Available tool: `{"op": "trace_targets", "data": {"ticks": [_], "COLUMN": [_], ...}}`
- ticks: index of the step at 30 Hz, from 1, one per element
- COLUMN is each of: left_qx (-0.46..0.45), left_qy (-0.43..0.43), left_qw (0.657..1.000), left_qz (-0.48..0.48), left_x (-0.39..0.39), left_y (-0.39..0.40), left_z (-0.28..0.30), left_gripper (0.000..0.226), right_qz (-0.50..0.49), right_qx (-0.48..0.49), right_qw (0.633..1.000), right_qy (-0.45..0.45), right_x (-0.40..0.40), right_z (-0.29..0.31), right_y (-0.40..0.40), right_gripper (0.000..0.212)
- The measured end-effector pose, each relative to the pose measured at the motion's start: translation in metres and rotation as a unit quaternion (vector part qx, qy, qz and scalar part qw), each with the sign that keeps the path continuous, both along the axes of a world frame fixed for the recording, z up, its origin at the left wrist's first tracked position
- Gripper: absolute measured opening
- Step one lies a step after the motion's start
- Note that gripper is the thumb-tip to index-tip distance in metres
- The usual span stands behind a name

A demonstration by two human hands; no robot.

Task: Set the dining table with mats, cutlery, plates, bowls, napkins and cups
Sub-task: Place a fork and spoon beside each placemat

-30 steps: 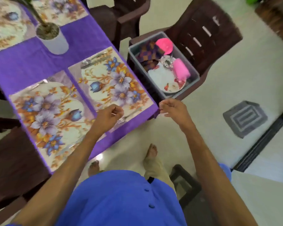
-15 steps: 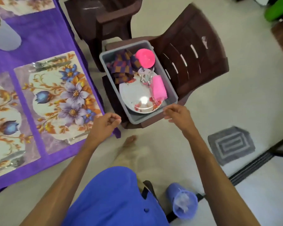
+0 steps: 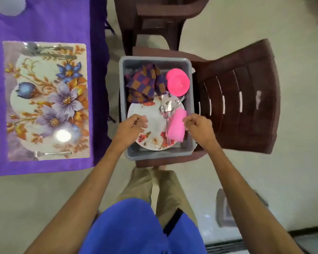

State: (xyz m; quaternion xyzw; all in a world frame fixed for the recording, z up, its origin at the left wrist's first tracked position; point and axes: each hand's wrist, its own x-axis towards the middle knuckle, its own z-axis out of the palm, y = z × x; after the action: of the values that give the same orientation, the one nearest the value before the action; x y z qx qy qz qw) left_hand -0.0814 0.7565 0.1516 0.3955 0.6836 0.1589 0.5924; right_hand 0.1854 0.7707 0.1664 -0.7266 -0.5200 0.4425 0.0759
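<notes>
Fingers of left hand [image 3: 131, 126] and right hand [image 3: 197, 125] loosely curled, holding nothing, over grey tub [image 3: 189, 151] on chair [image 3: 246, 114]. Plate [image 3: 154, 123] lies inside under cutlery [image 3: 166, 109], pink cup [image 3: 176, 126]. Likely best: clear those, grip plate rim both sides, lift level to mat [image 3: 46, 99] on tabletop [image 3: 50, 21].

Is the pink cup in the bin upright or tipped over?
Tipped over. The pink cup lies on its side on the plate, beside the cutlery.

Pale glossy floor [image 3: 228, 19], two brown plastic chairs [image 3: 246, 99], perhaps a grey doormat [image 3: 226, 209]
</notes>
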Motion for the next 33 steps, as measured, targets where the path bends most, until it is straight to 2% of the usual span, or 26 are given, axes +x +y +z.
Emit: {"op": "trace_targets", "data": {"ticks": [5,7,10,12,15,18,22,24,26,27,29,31,33], "left_qx": [0.024,0.045,0.082,0.092,0.086,0.053,0.013,0.006,0.003,0.004,0.006,0.006,0.008], "left_qy": [0.070,0.119,0.132,0.128,0.136,0.125,0.109,0.104,0.096,0.091,0.077,0.051,0.023], "left_qw": [0.994,0.989,0.988,0.985,0.986,0.991,0.993,0.992,0.991,0.990,0.988,0.986,0.981], "left_qz": [0.086,0.079,-0.019,-0.070,-0.044,-0.020,0.052,0.075,0.094,0.105,0.130,0.158,0.191], "left_x": [0.013,0.038,0.083,0.093,0.104,0.105,0.091,0.084,0.080,0.078,0.075,0.076,0.081], "left_y": [0.004,-0.012,-0.032,-0.022,-0.012,-0.009,-0.014,-0.021,-0.028,-0.030,-0.032,-0.034,-0.035], "left_z": [-0.016,-0.036,-0.078,-0.077,-0.102,-0.118,-0.127,-0.129,-0.128,-0.126,-0.123,-0.119,-0.116], "left_gripper": [0.028,0.022,0.022,0.020,0.020,0.021,0.022,0.021,0.021,0.020,0.018,0.017,0.020], "right_qz": [0.221,0.342,0.495,0.516,0.561,0.599,0.644,0.658,0.647,0.631,0.591,0.519,0.384], "right_qx": [0.078,0.060,0.058,0.093,0.152,0.173,0.227,0.244,0.245,0.235,0.181,0.105,0.003], "right_qw": [0.965,0.924,0.845,0.821,0.778,0.740,0.673,0.648,0.663,0.687,0.748,0.831,0.922], "right_qy": [-0.120,-0.158,-0.194,-0.225,-0.237,-0.252,-0.283,-0.295,-0.286,-0.273,-0.244,-0.174,-0.047], "right_x": [0.012,0.021,0.030,0.032,0.033,0.031,0.037,0.037,0.035,0.034,0.033,0.032,0.028], "right_z": [-0.071,-0.111,-0.165,-0.160,-0.179,-0.184,-0.183,-0.176,-0.163,-0.155,-0.137,-0.117,-0.101], "right_y": [0.084,0.109,0.130,0.136,0.137,0.139,0.146,0.147,0.149,0.151,0.155,0.156,0.150], "right_gripper": [0.034,0.048,0.065,0.068,0.066,0.048,0.037,0.025,0.012,0.007,0.012,0.014,0.008]}}
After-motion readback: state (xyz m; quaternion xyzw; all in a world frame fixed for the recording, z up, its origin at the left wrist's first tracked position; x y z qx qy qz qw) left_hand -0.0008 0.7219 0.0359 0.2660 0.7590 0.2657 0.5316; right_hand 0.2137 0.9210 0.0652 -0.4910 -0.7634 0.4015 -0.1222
